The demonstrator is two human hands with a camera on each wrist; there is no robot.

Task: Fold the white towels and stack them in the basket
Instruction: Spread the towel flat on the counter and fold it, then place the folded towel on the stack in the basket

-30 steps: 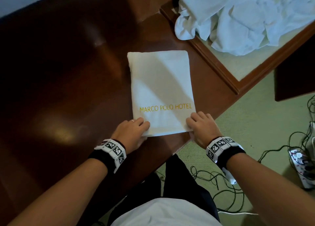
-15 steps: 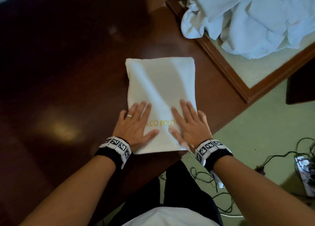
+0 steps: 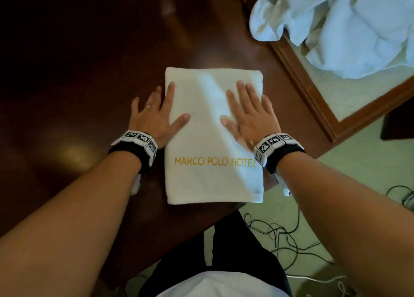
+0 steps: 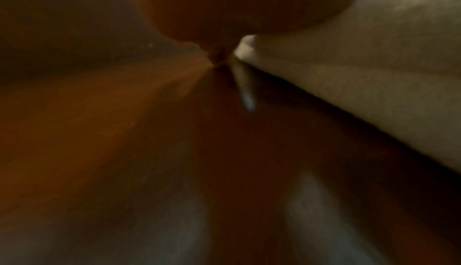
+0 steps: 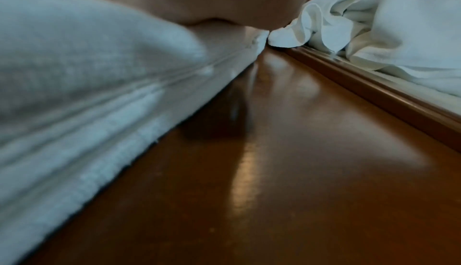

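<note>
Dark wooden table (image 3: 78, 95), folded towel (image 3: 212, 180) lettered "MARCO POLO HOTEL"

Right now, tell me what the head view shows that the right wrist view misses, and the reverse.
Only the head view shows both hands, left hand and right hand, lying flat with straight fingers on the folded towel, its gold MARCO POLO HOTEL lettering, and the cables on the floor. Only the right wrist view shows the towel's stacked layers edge-on. Both share the wooden table, the heap of unfolded towels and the wooden frame beneath it.
</note>
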